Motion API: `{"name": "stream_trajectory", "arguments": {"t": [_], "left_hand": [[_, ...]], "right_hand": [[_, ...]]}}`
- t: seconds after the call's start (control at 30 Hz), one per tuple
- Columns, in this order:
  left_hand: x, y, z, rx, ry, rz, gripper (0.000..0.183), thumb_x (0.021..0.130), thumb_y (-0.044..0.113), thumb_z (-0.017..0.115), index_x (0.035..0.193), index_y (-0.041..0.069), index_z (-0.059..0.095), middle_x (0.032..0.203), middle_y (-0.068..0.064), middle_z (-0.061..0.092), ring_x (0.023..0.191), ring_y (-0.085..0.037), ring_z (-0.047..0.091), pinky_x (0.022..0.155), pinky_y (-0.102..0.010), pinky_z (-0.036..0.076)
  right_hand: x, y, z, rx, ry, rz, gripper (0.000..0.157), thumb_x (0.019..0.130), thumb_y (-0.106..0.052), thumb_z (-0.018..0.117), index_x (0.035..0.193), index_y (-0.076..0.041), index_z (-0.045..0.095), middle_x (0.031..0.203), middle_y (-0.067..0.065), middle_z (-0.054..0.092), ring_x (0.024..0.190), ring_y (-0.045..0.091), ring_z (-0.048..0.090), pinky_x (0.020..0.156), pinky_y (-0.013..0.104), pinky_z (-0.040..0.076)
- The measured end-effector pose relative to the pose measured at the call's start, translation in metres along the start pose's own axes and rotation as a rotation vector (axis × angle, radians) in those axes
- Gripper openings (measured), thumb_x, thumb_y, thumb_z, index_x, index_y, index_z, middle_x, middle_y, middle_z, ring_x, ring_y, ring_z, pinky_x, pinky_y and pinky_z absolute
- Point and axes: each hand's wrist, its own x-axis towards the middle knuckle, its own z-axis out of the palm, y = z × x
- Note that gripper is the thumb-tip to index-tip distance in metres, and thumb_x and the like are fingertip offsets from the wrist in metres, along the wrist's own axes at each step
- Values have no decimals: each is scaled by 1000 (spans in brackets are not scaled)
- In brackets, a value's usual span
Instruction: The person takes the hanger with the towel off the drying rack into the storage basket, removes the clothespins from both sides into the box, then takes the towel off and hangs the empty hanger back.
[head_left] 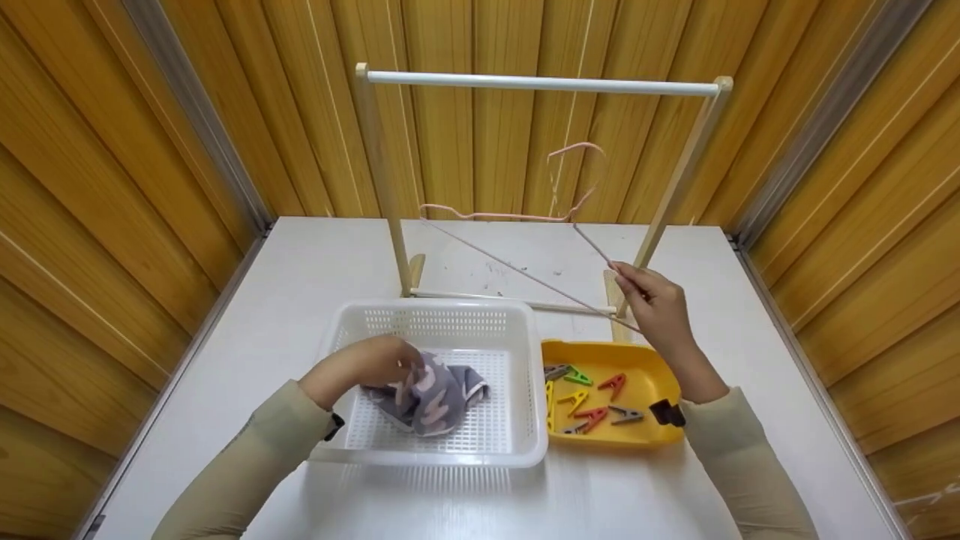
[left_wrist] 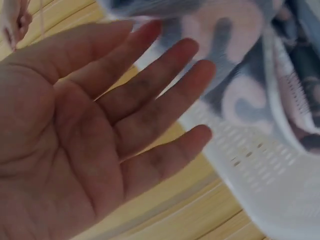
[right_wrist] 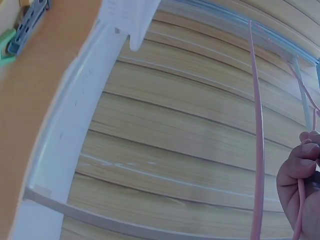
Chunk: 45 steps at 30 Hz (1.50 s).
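My right hand (head_left: 660, 304) grips a pink wire hanger (head_left: 517, 217) by one side and holds it up at a tilt, its hook pointing upward. In the right wrist view the curled fingers (right_wrist: 303, 162) close round the thin wire. My left hand (head_left: 384, 358) reaches into a white plastic basket (head_left: 431, 457), over a crumpled grey cloth (head_left: 439, 397) with pink patches. From the left wrist the hand's palm shows, its fingers (left_wrist: 165, 107) spread and nearly straight. The thumb tip and index fingertip overlap the edge of the cloth there.
Behind the basket stands a wooden rack with a white top bar (head_left: 540, 82). A yellow tray (head_left: 615, 439) at the basket's right carries several clothespins (head_left: 576, 401) in mixed colours. Wood-patterned walls enclose the white table (head_left: 247, 300) at the back and sides.
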Motion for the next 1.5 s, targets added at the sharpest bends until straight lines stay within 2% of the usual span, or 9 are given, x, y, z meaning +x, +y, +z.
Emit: {"name": "stream_trajectory", "arguments": {"t": [0.17, 0.33, 0.63, 0.77, 0.83, 1.07, 1.2, 1.4, 1.5], "left_hand": [[-19, 3, -18, -131, 297, 35, 26, 93, -4, 54, 110, -4, 73, 104, -20, 76, 97, -34, 72, 89, -50, 59], [-39, 15, -27, -287, 434, 105, 20, 98, -1, 57, 108, -1, 74, 104, -19, 76, 95, -29, 73, 89, -45, 61], [-53, 29, -15, -303, 459, 124, 19, 100, 2, 59, 112, 2, 73, 108, -14, 77, 100, -28, 71, 93, -45, 60], [-54, 27, -8, -300, 468, 111, 19, 99, 1, 59, 112, 1, 73, 109, -15, 77, 102, -31, 71, 93, -50, 59], [-54, 24, -6, -300, 475, 101, 20, 99, 1, 59, 113, 1, 73, 111, -16, 76, 105, -32, 72, 94, -52, 59], [-56, 11, -3, -296, 514, 53, 20, 100, 2, 59, 115, 0, 73, 113, -18, 76, 106, -35, 72, 94, -53, 58], [-55, 5, -1, -297, 517, 18, 22, 100, 2, 59, 116, -1, 72, 115, -17, 76, 107, -36, 71, 95, -57, 56], [-55, 1, 2, -306, 525, -23, 22, 101, 4, 58, 119, 0, 71, 115, -16, 76, 107, -36, 71, 92, -57, 55], [-55, 1, 3, -303, 525, -22, 22, 101, 5, 59, 120, 1, 71, 115, -16, 76, 107, -35, 71, 90, -55, 56]], "right_hand": [[6, -2, -16, -53, 57, 23, 21, 93, 10, 64, 113, 11, 73, 83, 26, 70, 70, -9, 41, 62, 3, 35], [16, -6, -29, -86, 94, 62, 21, 95, 7, 64, 114, 10, 73, 79, 24, 67, 69, -11, 42, 62, 1, 36], [32, -8, -51, -138, 158, 167, 23, 97, 3, 64, 117, 10, 71, 84, 23, 69, 71, -14, 44, 66, -2, 40], [42, -6, -60, -134, 201, 245, 22, 98, 1, 63, 116, 10, 72, 78, -11, 65, 70, -11, 47, 66, 0, 41], [46, -3, -64, -136, 209, 266, 22, 98, 1, 63, 116, 10, 72, 78, -19, 59, 68, -10, 47, 65, 1, 41], [55, 3, -71, -208, 191, 316, 25, 100, -2, 62, 118, 13, 70, 89, 29, 67, 68, -13, 42, 64, -1, 38], [60, 6, -75, -267, 159, 404, 28, 102, -8, 60, 123, 9, 69, 96, 30, 68, 72, -7, 44, 64, 0, 35], [59, 12, -73, -324, 96, 449, 32, 104, -11, 58, 129, 6, 67, 113, 32, 69, 89, 28, 56, 67, -3, 31], [56, 17, -69, -312, 91, 450, 32, 104, -11, 58, 129, 6, 66, 111, 32, 69, 87, 24, 54, 66, -2, 32]]}}
